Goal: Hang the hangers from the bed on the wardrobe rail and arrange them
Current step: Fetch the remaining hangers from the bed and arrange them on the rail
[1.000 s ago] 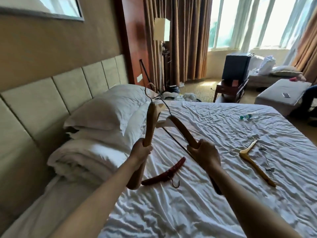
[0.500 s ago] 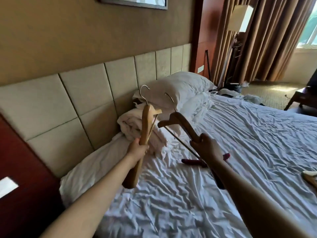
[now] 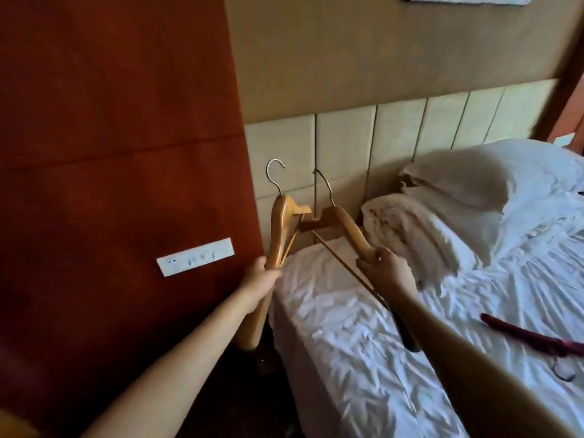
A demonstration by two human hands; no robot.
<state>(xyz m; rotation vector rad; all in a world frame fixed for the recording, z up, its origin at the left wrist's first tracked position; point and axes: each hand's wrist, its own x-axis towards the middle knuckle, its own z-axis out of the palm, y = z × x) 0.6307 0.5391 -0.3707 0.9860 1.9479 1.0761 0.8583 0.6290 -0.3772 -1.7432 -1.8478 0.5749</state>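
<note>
Rumpled white bed sheet [image 3: 347,343] fills the right of the scene below a beige padded headboard [image 3: 341,147]; a red-brown wall panel [image 3: 110,121] takes the left. The left hand [image 3: 264,278] is clamped round the lower arm of a pale wooden hanger with a steel hook [image 3: 279,229], held upright; the right hand [image 3: 384,270] grips one arm of a darker wooden hanger with a thin trouser bar [image 3: 347,226], tilted so its far arm meets the pale one near the neck; the hooks stand apart. A dark red hanger [image 3: 531,338] lies uncollected on the sheet, near right; white pillows [image 3: 474,172] sit far right; the wardrobe rail is not in view.

The step looks like carrying this pair to the wardrobe; it goes best with the hooks kept upright, separate and facing one way, so each drops onto the rail without snagging the other.

Against half a second ago, the view has swung left; curtains and lamp are gone, a white socket plate [image 3: 196,257] has come in, both grips are unchanged.
</note>
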